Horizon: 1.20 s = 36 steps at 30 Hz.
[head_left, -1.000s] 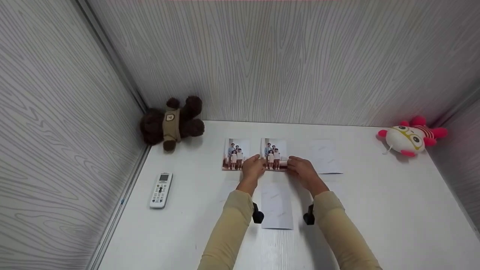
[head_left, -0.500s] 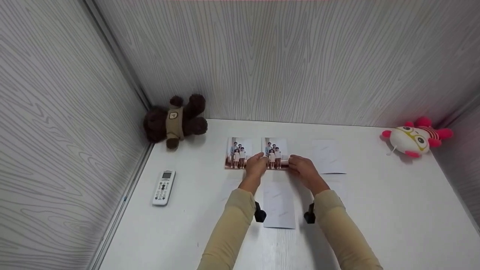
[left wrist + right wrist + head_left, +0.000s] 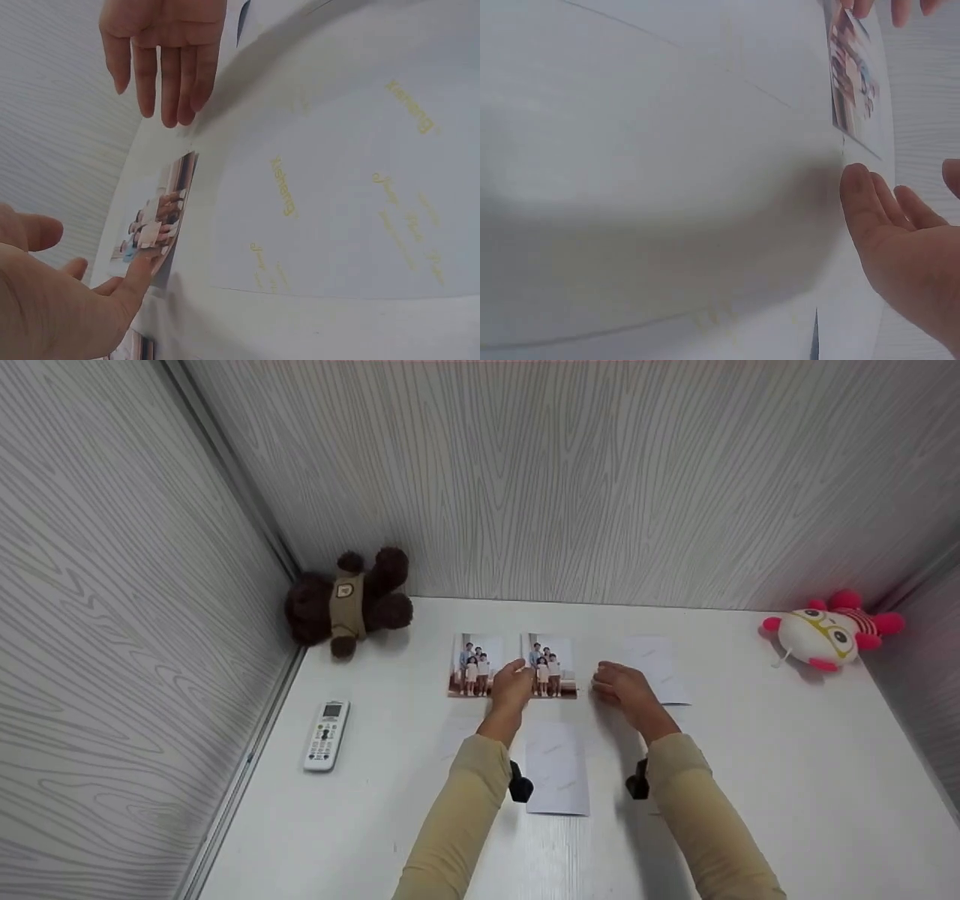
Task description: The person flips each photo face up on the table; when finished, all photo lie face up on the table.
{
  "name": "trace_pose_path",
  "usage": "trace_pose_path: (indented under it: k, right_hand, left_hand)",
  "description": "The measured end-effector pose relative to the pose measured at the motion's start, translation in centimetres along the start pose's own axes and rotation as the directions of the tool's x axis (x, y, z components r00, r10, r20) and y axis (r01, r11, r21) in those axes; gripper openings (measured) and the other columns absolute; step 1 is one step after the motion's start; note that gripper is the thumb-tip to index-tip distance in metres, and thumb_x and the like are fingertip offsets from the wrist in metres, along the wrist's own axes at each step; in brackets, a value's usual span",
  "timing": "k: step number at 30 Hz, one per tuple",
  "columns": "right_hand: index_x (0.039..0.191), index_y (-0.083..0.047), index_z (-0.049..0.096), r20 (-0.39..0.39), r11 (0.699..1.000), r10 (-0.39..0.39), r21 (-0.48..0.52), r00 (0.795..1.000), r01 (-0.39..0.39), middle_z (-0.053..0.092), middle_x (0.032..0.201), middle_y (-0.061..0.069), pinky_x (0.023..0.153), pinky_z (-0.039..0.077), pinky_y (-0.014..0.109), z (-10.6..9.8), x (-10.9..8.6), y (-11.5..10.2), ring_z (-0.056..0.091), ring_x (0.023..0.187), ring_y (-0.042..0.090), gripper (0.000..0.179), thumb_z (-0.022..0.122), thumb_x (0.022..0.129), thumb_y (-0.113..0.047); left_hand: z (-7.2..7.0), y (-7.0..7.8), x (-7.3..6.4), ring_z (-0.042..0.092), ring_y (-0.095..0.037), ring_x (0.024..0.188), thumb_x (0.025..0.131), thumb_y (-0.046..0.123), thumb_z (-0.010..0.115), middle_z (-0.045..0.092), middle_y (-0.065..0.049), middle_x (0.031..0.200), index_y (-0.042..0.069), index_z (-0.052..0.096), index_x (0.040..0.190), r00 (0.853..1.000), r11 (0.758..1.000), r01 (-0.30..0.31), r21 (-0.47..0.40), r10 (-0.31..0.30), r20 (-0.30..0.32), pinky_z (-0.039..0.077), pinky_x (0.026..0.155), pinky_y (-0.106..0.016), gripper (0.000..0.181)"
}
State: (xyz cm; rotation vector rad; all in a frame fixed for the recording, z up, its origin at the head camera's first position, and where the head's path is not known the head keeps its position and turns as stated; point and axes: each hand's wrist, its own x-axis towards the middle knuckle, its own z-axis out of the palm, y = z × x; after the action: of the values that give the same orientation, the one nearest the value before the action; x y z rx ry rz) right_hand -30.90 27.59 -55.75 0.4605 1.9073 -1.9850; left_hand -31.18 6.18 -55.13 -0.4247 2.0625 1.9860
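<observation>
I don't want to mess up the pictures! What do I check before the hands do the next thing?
1. Right photo picture side up: ok.
2. Left photo apart from it: ok, a gap shows between them.
3. Right hand free: ok, it holds nothing.
4. Left hand away from the photos: not ok, it is right at the right photo's left edge.
5. Near middle white card showing a picture: not ok, a white side with faint writing is up.
6. Left photo's lower right corner flat: cannot tell, the left hand hides it.
</observation>
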Motion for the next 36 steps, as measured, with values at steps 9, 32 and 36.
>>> trace_pose_path:
  k: [9, 32, 36]
  right_hand:
    - [0.161, -0.003, 0.019, -0.070, 0.999, -0.036, -0.015, 0.997, 0.035, 0.025, 0.166, 0.019, 0.123, 0.034, 0.040, -4.5, -0.9, -2.7, 0.034, 0.150, 0.034, 0.058, 0.039, 0.110, -0.022]
    - [0.162, -0.003, 0.009, -0.219, 0.958, 0.000, -0.281, 0.976, -0.063, 0.013, 0.169, 0.022, 0.127, 0.024, 0.048, -12.8, -2.1, 0.2, 0.017, 0.156, 0.035, 0.067, 0.033, 0.109, -0.036]
    - [0.163, -0.004, 0.011, -0.209, 0.973, 0.016, -0.221, 0.978, -0.063, 0.020, 0.167, 0.021, 0.123, 0.030, 0.042, -12.3, -1.5, -0.2, 0.027, 0.149, 0.031, 0.068, 0.036, 0.108, -0.037]
  left_hand:
    - [4.0, 1.0, -0.4, 0.053, -0.009, 0.079, 0.101, 0.013, 0.053, 0.063, -0.019, 0.123, -0.001, 0.054, 0.142, 0.997, 0.986, 0.025, -0.167, -0.012, 0.077, 0.056, 0.096, -0.041, 0.043]
    - [11.3, -0.2, -1.4, 0.047, -0.037, 0.141, 0.101, 0.021, 0.056, 0.051, -0.021, 0.148, -0.002, 0.056, 0.139, 0.970, 0.984, 0.156, -0.090, -0.135, 0.203, 0.049, 0.110, -0.042, 0.044]
    - [11.7, 0.4, -1.2, 0.043, -0.034, 0.145, 0.103, 0.023, 0.054, 0.048, -0.019, 0.152, -0.002, 0.051, 0.143, 0.975, 0.990, 0.138, -0.035, -0.130, 0.182, 0.047, 0.113, -0.044, 0.048]
